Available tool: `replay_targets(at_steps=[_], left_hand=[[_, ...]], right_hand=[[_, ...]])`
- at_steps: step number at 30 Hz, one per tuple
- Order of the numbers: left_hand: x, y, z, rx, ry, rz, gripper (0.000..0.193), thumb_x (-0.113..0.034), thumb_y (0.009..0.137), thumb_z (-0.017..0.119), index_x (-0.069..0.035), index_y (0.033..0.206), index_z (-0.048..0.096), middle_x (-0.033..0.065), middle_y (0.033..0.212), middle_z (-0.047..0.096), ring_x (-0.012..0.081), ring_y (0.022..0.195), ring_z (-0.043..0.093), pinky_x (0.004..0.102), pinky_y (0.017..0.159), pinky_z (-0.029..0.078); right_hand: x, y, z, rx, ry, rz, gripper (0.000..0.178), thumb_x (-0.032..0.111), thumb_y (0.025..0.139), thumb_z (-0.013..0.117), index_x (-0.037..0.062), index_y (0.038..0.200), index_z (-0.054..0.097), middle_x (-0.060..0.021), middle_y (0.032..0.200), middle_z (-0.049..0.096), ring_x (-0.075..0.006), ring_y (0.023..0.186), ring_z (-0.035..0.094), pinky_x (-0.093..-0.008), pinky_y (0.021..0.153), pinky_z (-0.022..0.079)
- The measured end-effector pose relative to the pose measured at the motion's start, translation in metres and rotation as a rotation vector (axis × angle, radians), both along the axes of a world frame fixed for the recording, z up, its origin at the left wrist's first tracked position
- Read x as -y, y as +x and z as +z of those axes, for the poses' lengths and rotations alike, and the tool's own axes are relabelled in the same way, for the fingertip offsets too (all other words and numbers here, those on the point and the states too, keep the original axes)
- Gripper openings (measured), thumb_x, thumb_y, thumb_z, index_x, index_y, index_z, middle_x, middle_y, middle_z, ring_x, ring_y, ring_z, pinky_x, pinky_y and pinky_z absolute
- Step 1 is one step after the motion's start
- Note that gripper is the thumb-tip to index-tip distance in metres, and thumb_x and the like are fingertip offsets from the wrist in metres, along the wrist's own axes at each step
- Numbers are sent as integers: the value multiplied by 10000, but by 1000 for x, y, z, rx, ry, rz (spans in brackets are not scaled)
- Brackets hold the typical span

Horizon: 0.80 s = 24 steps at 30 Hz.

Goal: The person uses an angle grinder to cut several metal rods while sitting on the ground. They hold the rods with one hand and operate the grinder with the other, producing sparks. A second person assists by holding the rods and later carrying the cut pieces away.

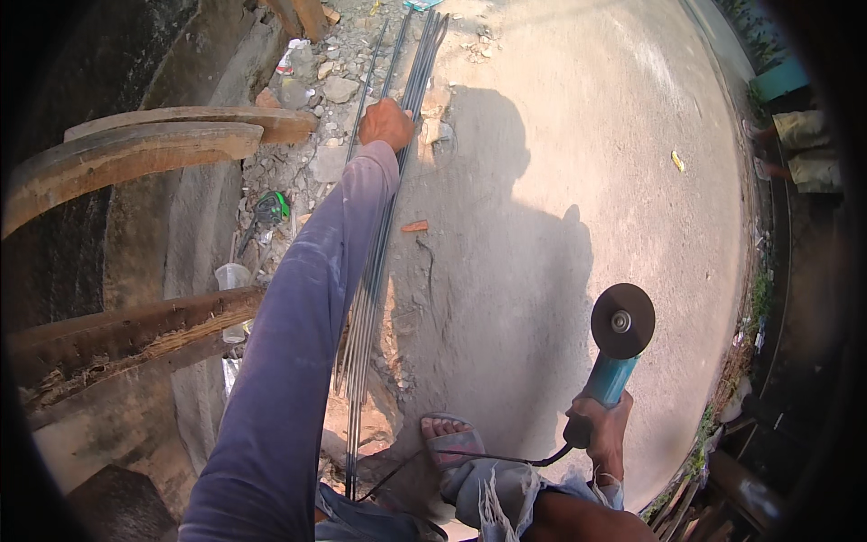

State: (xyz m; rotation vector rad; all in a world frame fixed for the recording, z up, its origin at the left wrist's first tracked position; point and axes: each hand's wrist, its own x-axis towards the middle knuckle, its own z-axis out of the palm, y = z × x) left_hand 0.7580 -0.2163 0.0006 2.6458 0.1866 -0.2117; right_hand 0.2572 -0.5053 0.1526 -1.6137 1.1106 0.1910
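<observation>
Head view: my left hand (386, 125) clenches rods (361, 334) running beneath it; my right hand (603, 423) grasps the grinder (610, 379). Step judged: steadying rods. Next move calls for cord (506, 458) kept clear of disc (623, 322).

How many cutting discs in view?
1: the dark disc fitted on the teal angle grinder in the right hand. No other disc shows.

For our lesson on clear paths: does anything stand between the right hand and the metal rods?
The foot and black cord lie between the right hand and metal rods; nothing visible lies between the disc and them.
</observation>
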Motion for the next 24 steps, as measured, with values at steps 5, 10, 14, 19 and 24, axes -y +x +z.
replay_targets(at_steps=[5,10,14,19,24], left_hand=[[-5,-12,6,41,22,-13,392,-336,1002,813,-5,1212,827,274,1267,794,444,1223,765,493,1048,610],[-57,-77,33,266,-160,-83,430,-372,1036,730,-9,1244,831,260,1139,824,407,1109,803,449,988,615],[-129,-209,94,404,-386,34,385,-289,998,691,21,1175,835,258,1081,834,439,961,815,480,888,631],[-202,-441,104,-6,-614,525,396,-325,1097,739,35,1236,826,22,943,762,86,881,670,251,815,538],[-218,-622,113,-288,-440,713,478,-398,1088,734,50,1248,789,190,1058,826,232,984,780,371,898,603]], right_hand=[[2,-8,1,12,-38,45,303,159,695,785,-45,907,709,-140,783,738,-252,661,734,-372,675,604],[-1,-9,0,-38,-24,117,305,188,728,750,-46,922,725,-137,779,739,-238,683,721,-354,696,575],[-21,-7,-5,2,-69,216,315,200,733,753,-43,932,739,-137,775,739,-229,692,706,-350,709,560],[-59,8,-8,-20,-21,391,294,181,733,773,-36,929,739,-118,777,738,-223,713,709,-347,735,562],[-83,8,-39,12,9,647,269,131,726,809,2,943,718,-78,808,725,-193,704,687,-346,716,557]])
